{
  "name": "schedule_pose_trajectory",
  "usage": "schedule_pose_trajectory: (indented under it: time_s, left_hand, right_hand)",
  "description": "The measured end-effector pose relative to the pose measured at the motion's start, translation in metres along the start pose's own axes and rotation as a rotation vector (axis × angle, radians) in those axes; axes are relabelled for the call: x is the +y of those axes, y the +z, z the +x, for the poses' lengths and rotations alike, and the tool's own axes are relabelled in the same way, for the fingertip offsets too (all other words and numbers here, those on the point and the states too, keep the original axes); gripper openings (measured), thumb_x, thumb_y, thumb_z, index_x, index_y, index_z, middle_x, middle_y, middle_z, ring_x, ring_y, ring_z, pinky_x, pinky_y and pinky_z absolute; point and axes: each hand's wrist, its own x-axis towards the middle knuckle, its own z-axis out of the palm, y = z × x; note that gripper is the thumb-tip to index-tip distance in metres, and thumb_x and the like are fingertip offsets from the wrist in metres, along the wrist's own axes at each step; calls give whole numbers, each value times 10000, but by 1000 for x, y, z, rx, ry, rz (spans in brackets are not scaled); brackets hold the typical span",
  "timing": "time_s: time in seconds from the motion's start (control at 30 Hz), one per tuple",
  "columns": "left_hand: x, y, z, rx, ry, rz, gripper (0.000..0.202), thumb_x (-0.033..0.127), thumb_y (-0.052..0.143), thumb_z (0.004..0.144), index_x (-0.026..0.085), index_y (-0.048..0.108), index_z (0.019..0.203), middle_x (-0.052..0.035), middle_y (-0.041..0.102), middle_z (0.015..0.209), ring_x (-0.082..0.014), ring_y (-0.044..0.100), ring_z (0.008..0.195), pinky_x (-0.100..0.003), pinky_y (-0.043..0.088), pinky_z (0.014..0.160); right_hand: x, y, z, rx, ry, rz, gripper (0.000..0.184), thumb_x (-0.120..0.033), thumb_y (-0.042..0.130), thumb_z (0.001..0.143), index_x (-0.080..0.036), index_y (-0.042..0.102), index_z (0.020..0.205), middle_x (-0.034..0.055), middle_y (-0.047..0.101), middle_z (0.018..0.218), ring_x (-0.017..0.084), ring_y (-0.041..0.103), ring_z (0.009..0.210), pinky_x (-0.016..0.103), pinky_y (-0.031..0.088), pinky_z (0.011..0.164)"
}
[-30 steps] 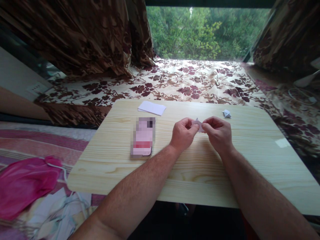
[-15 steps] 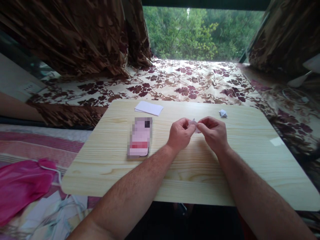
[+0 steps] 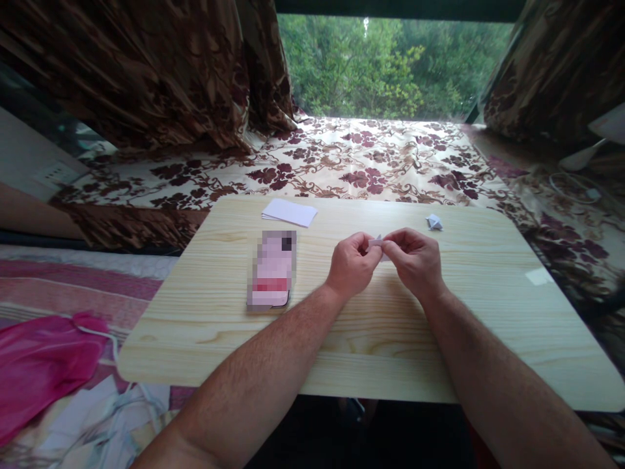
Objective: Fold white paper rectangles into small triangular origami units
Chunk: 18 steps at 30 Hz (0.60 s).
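Between my two hands, over the middle of the table, is a small folded piece of white paper [image 3: 375,243]. My left hand [image 3: 352,262] pinches its left side, thumb against fingers. On its right side my right hand [image 3: 414,256] grips it in the same way, and the fingertips of both hands nearly meet. A small pointed tip of the paper sticks up between them; the rest is mostly covered by my fingers. Beyond my right hand a finished-looking folded white paper shape [image 3: 434,222] rests on the table.
On the light wooden table [image 3: 205,339] lie a stack of white paper sheets [image 3: 290,212] at the back left and a pink phone [image 3: 273,267], partly pixelated, left of my arm. A pale patch [image 3: 538,277] shows at right. Papers and a pink cloth [image 3: 49,365] lie beside the table.
My fingers have shifted slightly on the paper, and its front edge now looks flatter and straighter. Both hands stay in nearly the same place; the other things are unmoved.
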Motion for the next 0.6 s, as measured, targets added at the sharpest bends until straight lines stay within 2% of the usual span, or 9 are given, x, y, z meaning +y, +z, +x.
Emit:
schedule_pose_trajectory:
  time_s: [0.23, 0.43, 0.6]
  left_hand:
    - [-1, 1, -2, -27, 11, 36, 230, 364, 606, 847, 169, 616, 727, 23, 518, 619, -101, 416, 563, -238, 314, 529]
    - [0, 0, -1, -24, 10, 37, 225, 356, 611, 843, 167, 612, 719, 22, 521, 620, -99, 411, 563, -237, 312, 531]
    - [-1, 1, -3, -57, 4, 40, 238, 379, 604, 846, 170, 619, 733, 19, 517, 615, -104, 418, 569, -238, 301, 527]
  right_hand:
    - [1, -2, 1, -7, -28, 1, 32, -171, 661, 713, -176, 676, 685, -14, 641, 604, 111, 550, 536, 231, 432, 515]
    - [-1, -1, 1, 7, 13, 15, 28, -193, 682, 711, -167, 693, 710, 4, 674, 644, 122, 575, 562, 235, 452, 527]
    - [2, -2, 1, -10, 8, 28, 28, -185, 664, 705, -173, 684, 689, -9, 644, 605, 115, 552, 534, 230, 434, 502]
